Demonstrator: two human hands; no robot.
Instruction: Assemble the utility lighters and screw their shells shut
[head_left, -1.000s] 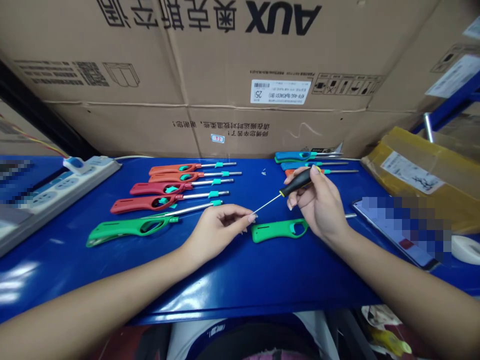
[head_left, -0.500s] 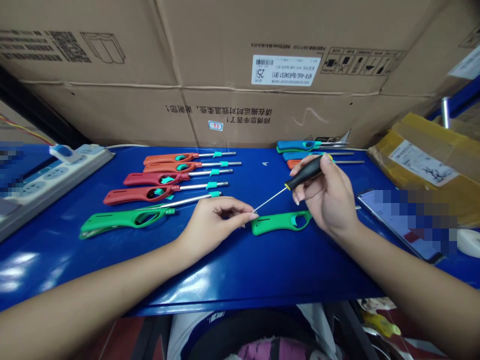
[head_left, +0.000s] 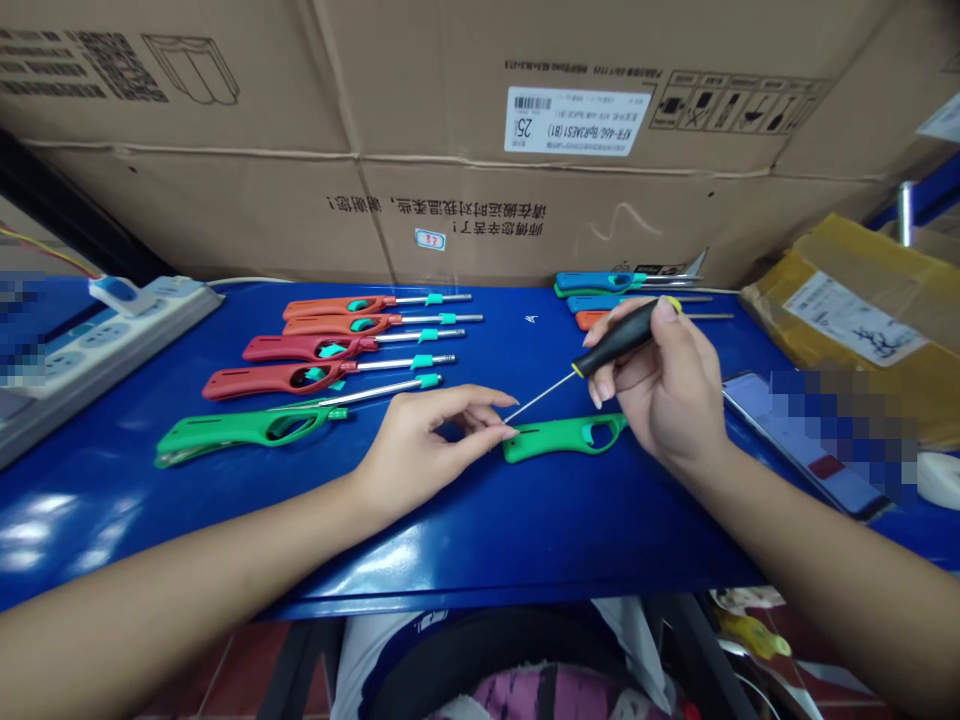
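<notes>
My right hand [head_left: 667, 390] is wrapped round the black and yellow handle of a screwdriver [head_left: 611, 345], whose thin shaft slants down to the left. At its tip, the thumb and a finger of my left hand [head_left: 431, 440] are pinched together, with the index finger lifted a little; anything between them is too small to make out. Just below the tip lies a green gas lighter [head_left: 551, 438] on the blue table, its right end hidden by my right hand. Left of my left hand rests another green lighter [head_left: 247, 428], its casing halves slightly parted at the handle end.
Red lighters [head_left: 277, 378] and orange lighters [head_left: 337, 308] lie in a row at the left. Blue lighters [head_left: 596, 283] are at the back right. A power strip [head_left: 112, 345], a phone [head_left: 795, 430], a yellow-taped box [head_left: 847, 300] and a large carton [head_left: 450, 120] border the table.
The view has shifted slightly. My left index finger has lifted away from the thumb near the screwdriver tip; the screwdriver stays in my right hand at much the same slant.
</notes>
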